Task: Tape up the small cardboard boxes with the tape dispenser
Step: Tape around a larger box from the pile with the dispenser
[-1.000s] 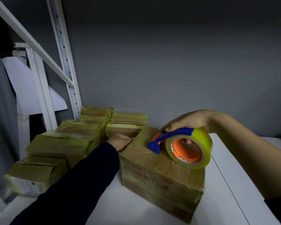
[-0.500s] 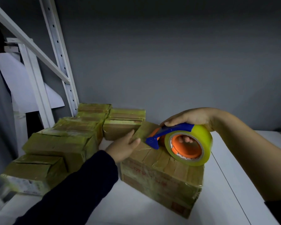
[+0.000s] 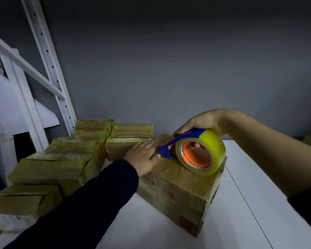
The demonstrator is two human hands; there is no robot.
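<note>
My right hand [image 3: 201,123] gripped the tape dispenser [image 3: 214,150], fingers [image 3: 196,146] curled through its core [image 3: 204,161], atop the box [image 3: 183,187] on the table [image 3: 250,203]. Its blue cutter [image 3: 164,153] pointed left, just beside my left hand [image 3: 144,157], which pressed flat with straight fingers on the box's left end.

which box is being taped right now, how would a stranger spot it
Find the white table before the grey wall. Other boxes bunch at its left by the white rack; this box stands apart, nearer the camera. Only it has the yellow tape dispenser on top, gripped by the right hand, with the left hand pressed flat beside it.
</note>
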